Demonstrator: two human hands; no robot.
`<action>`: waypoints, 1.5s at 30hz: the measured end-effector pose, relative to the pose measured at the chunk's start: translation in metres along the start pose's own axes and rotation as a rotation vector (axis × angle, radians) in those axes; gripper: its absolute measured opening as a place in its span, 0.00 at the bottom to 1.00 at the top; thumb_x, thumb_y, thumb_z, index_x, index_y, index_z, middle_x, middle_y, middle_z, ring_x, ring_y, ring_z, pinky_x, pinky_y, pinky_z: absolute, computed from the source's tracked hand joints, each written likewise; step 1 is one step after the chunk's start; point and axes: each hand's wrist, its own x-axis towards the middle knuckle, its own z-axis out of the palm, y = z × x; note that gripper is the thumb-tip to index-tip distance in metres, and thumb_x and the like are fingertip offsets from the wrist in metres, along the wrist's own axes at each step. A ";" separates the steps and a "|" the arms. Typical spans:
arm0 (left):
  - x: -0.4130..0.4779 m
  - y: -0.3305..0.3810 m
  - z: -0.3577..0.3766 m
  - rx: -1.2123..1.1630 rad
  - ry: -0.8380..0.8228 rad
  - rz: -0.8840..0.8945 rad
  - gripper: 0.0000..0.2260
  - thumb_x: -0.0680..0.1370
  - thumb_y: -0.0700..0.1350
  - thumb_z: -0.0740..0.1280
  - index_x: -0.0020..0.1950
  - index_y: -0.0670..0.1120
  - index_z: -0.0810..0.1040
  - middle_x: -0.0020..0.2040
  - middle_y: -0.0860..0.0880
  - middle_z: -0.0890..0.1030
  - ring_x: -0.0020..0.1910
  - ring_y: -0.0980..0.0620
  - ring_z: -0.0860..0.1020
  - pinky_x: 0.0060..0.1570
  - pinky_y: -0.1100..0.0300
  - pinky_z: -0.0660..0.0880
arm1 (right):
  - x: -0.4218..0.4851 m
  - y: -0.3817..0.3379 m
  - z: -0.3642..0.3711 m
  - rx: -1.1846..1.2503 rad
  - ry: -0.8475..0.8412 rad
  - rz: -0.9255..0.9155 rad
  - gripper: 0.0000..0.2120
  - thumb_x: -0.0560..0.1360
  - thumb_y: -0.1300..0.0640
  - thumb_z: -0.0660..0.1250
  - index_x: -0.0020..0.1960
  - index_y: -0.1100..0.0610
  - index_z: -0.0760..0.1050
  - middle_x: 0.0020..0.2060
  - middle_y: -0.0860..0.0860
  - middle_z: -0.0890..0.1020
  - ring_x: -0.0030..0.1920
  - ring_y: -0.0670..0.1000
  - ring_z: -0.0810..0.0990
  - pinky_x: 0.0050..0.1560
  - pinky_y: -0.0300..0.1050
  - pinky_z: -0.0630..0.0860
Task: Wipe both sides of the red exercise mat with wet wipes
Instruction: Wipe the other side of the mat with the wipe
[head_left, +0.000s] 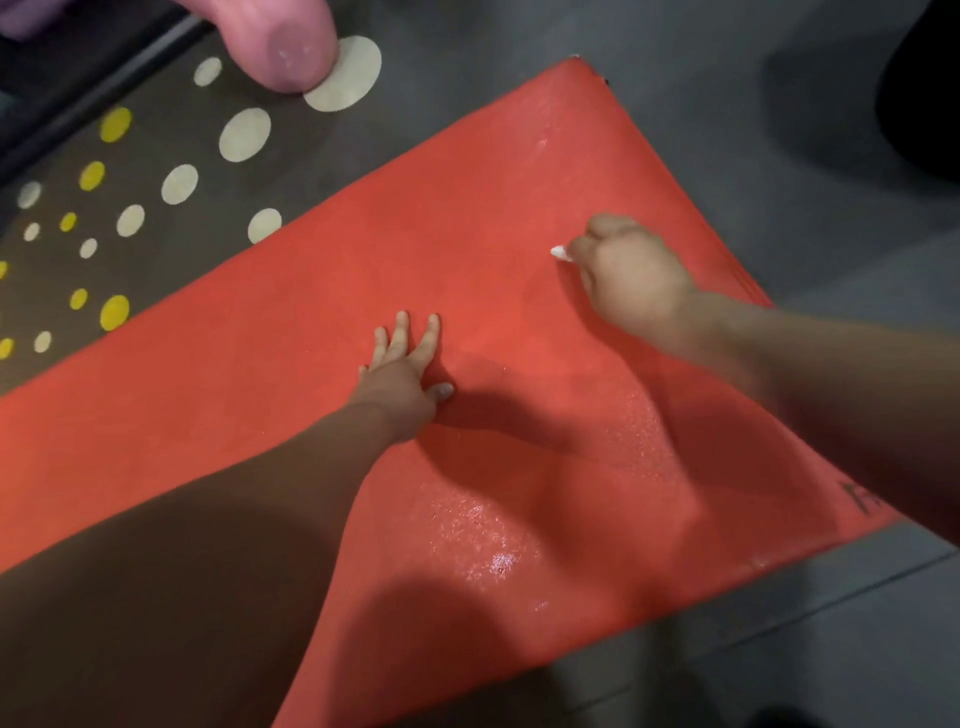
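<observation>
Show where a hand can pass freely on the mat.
Free: the left stretch of the red mat, between the left hand and the dotted rug; its far corner beyond the right hand. Crowded: the middle, with both hands and the wet wipe.

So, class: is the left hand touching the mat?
Touching. The head view shows the left hand lying flat on the mat, fingers straight and spread, with its shadow meeting the hand and no gap between them.

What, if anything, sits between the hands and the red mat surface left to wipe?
Nothing visible does. The right hand grips the wet wipe directly against the red mat; the left hand presses flat on it, apart from the wipe. No loose thing lies on the mat in view.
</observation>
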 end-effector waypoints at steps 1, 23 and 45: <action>0.000 -0.001 0.000 0.003 0.004 0.005 0.39 0.82 0.49 0.67 0.83 0.61 0.42 0.83 0.50 0.34 0.82 0.43 0.35 0.78 0.37 0.46 | -0.010 -0.014 0.004 0.023 -0.024 -0.089 0.14 0.83 0.56 0.58 0.54 0.63 0.80 0.43 0.61 0.76 0.45 0.64 0.78 0.44 0.56 0.73; 0.006 -0.012 0.005 0.023 0.021 0.015 0.41 0.82 0.45 0.67 0.82 0.62 0.41 0.82 0.51 0.33 0.81 0.45 0.34 0.79 0.40 0.44 | -0.083 -0.074 0.019 0.075 -0.232 -0.646 0.13 0.83 0.46 0.59 0.57 0.51 0.78 0.44 0.52 0.76 0.46 0.58 0.78 0.41 0.51 0.77; -0.001 -0.008 0.014 0.005 0.091 -0.003 0.39 0.82 0.46 0.67 0.82 0.64 0.43 0.83 0.54 0.35 0.82 0.46 0.36 0.80 0.42 0.44 | -0.068 0.028 -0.010 -0.177 0.179 -0.113 0.08 0.81 0.56 0.64 0.45 0.58 0.74 0.37 0.60 0.80 0.38 0.63 0.77 0.38 0.54 0.72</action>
